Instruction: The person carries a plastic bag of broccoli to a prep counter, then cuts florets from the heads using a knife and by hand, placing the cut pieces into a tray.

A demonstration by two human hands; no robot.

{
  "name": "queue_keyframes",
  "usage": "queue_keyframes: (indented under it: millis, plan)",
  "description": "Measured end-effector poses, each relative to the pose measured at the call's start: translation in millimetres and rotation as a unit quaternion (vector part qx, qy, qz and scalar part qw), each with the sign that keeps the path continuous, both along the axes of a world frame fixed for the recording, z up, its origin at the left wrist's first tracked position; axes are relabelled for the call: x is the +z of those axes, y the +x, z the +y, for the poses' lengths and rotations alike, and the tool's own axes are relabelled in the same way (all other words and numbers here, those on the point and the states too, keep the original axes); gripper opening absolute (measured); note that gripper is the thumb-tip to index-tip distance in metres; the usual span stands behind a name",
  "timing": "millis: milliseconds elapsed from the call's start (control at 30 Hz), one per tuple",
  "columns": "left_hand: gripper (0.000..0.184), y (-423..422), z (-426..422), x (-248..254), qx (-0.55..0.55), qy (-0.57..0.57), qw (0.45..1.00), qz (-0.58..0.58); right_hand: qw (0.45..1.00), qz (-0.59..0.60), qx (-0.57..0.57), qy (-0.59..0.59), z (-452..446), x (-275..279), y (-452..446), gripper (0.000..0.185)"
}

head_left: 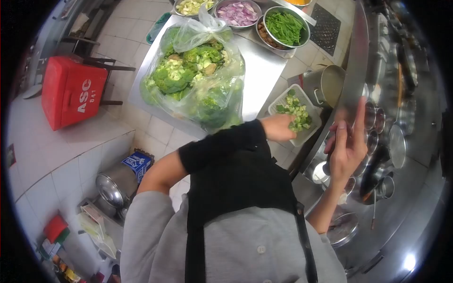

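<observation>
My left hand (279,128), at the end of a black sleeve, reaches over the near-left rim of a white plastic basket (306,137). Chopped green vegetable pieces (293,106) lie in the basket, some right at my fingertips. Its fingers are mostly hidden, so whether they grip any pieces is unclear. To the right, my right hand (348,148) is raised beside the metal counter edge, index finger stretched out and the other fingers loosely bent, with nothing in it. A clear plastic bag (226,89) full of broccoli (173,78) sits on the steel table (262,61), beyond my left forearm.
Bowls of chopped onion (237,13) and cut green beans (284,28) stand at the table's far end. A large metal pot (330,82) is beyond the basket. Pans and lids (397,146) crowd the right counter. A red box (73,92) stands at left.
</observation>
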State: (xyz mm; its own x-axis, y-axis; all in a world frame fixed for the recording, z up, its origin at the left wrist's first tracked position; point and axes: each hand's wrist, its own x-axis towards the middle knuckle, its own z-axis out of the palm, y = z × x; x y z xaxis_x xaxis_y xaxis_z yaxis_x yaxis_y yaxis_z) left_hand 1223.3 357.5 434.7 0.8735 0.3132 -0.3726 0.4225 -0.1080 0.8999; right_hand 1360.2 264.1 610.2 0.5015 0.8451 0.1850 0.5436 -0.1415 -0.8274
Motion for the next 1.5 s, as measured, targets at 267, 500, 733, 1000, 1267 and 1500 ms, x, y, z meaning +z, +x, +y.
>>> queue_keyframes:
  millis: [267, 500, 733, 1000, 1267, 1500]
  plan:
    - [0.04, -144, -8, 287, 0.02, 0.276, 0.951, 0.136, 0.991, -0.006, 0.079, -0.108, 32, -51, -12, 0.074]
    - [0.039, -86, -34, 322, 0.084, 0.383, 0.905, 0.164, 0.966, -0.057, 0.243, -0.071, 69, -55, -67, 0.072]
    - [0.035, -42, -55, 308, 0.043, 0.381, 0.918, 0.105, 0.961, -0.022, 0.274, -0.037, 71, -65, -82, 0.073]
    - [0.031, -53, -47, 280, 0.025, 0.336, 0.931, 0.138, 0.973, 0.027, 0.199, -0.115, 66, -75, -77, 0.071]
    - [0.063, -221, 87, 82, 0.469, 0.421, 0.719, 0.292, 0.96, 0.041, 0.223, -0.164, 53, -61, -73, 0.071]
    - [0.04, -264, 68, 24, 0.524, 0.438, 0.721, 0.118, 0.883, -0.034, 0.397, -0.247, 52, -14, -106, 0.076]
